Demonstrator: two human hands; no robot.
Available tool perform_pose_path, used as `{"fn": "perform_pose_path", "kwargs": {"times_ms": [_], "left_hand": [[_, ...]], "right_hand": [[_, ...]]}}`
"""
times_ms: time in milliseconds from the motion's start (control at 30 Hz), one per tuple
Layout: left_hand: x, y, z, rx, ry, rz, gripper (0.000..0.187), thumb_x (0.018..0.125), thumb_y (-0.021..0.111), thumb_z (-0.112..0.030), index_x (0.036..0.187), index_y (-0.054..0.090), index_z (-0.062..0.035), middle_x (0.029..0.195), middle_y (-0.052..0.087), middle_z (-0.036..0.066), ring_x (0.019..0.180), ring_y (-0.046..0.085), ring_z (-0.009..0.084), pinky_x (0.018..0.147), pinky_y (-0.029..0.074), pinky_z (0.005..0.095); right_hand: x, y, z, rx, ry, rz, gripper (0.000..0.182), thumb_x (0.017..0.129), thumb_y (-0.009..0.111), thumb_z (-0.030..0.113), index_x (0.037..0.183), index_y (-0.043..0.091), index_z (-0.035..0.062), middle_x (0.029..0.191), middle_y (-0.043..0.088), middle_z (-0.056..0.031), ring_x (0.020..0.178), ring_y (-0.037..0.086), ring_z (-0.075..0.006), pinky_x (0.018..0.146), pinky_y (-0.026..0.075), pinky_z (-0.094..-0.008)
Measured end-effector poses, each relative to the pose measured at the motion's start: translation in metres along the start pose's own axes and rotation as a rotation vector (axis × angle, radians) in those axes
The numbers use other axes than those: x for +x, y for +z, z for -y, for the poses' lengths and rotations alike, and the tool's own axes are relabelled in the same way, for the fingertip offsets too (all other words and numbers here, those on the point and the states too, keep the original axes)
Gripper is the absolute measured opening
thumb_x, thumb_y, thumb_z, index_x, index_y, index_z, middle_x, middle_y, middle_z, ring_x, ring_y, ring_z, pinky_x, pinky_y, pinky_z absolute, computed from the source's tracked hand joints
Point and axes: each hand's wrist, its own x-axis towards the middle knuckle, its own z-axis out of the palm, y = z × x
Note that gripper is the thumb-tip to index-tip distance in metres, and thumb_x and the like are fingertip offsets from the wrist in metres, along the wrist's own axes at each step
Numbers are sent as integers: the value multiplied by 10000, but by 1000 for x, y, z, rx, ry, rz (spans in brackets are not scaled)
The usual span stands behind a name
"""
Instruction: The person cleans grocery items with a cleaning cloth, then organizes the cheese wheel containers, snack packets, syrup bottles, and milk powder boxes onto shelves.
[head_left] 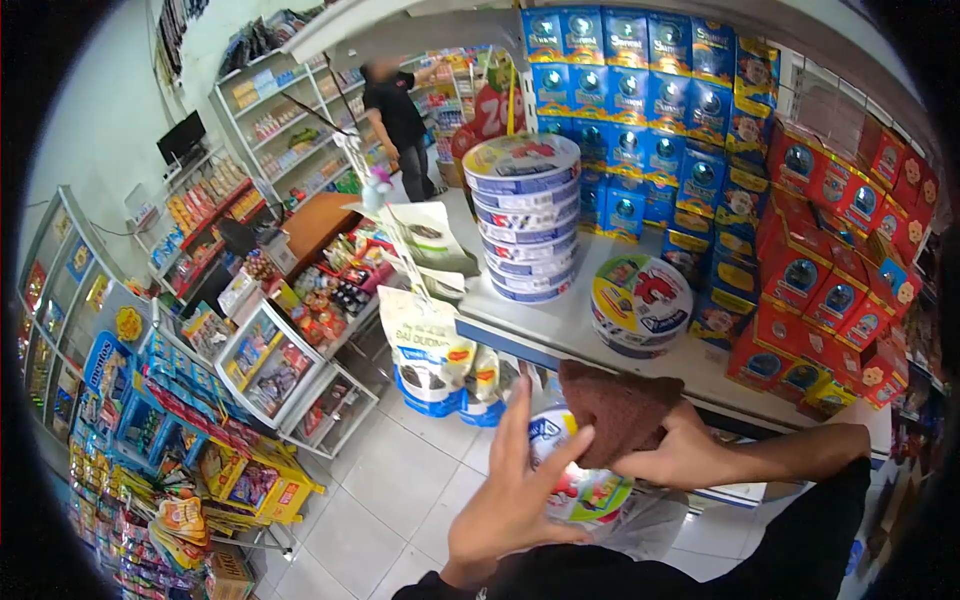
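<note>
A brown cloth (622, 410) is bunched in my right hand (685, 455), above a round, colourful tin (590, 495) held near my body. My left hand (520, 490) is at that tin's left side, its fingers spread and slightly blurred; whether the palm touches the tin is unclear. On the shelf (520, 315) in front, one short stack of round cheese boxes (642, 300) stands just beyond the cloth. Farther back and left rises a tall stack of similar round boxes (522, 220).
Blue boxes (627, 90) and red boxes (800, 270) fill the shelf's back and right. White and blue pouches (425, 350) hang at its left end. Candy racks (180, 400) stand on the left. Another person (395, 120) stands in the far aisle.
</note>
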Motion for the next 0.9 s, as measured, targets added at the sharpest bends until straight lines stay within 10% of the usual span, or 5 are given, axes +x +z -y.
{"fn": "perform_pose_path", "kwargs": {"times_ms": [200, 267, 433, 700, 900], "left_hand": [[-1, 22, 4, -248, 22, -167, 928, 436, 851, -223, 1254, 416, -179, 1352, 146, 301, 1222, 255, 454, 965, 283, 487], [3, 26, 3, -367, 54, -288, 840, 431, 850, -224, 1183, 481, -166, 1339, 212, 286, 1205, 306, 437, 965, 299, 470], [10, 23, 1, -318, 18, -305, 685, 427, 844, -246, 1069, 618, -161, 1314, 275, 270, 1181, 363, 401, 963, 325, 417], [15, 47, 69, -350, 226, -577, 718, 453, 814, -386, 1074, 609, -91, 1254, 344, 317, 1125, 437, 409, 927, 370, 448], [116, -17, 73, 3, 606, -982, 738, 539, 758, -489, 1132, 554, -100, 1272, 354, 314, 1130, 420, 445, 919, 353, 505]], "right_hand": [[4, -7, 10, 528, 405, 127, 463, 722, 636, 177, 1121, 493, -8, 1024, 574, -105, 941, 548, -169, 825, 437, -305], [3, -2, 1, 876, 520, 206, 529, 840, 500, 393, 1153, 458, -31, 1041, 580, -136, 922, 578, -174, 835, 463, -296], [12, -5, 11, 908, 760, 127, 477, 875, 469, 390, 1115, 491, -21, 1033, 589, -137, 913, 587, -167, 811, 475, -290], [16, -7, -4, 632, 361, -114, 499, 703, 666, 59, 1159, 470, 9, 1119, 540, -100, 1039, 507, -186, 911, 406, -299], [8, 1, -57, 11, 1, 525, 328, 740, 616, 163, 1032, 571, 19, 987, 601, -178, 936, 568, -223, 819, 422, -341]]}}
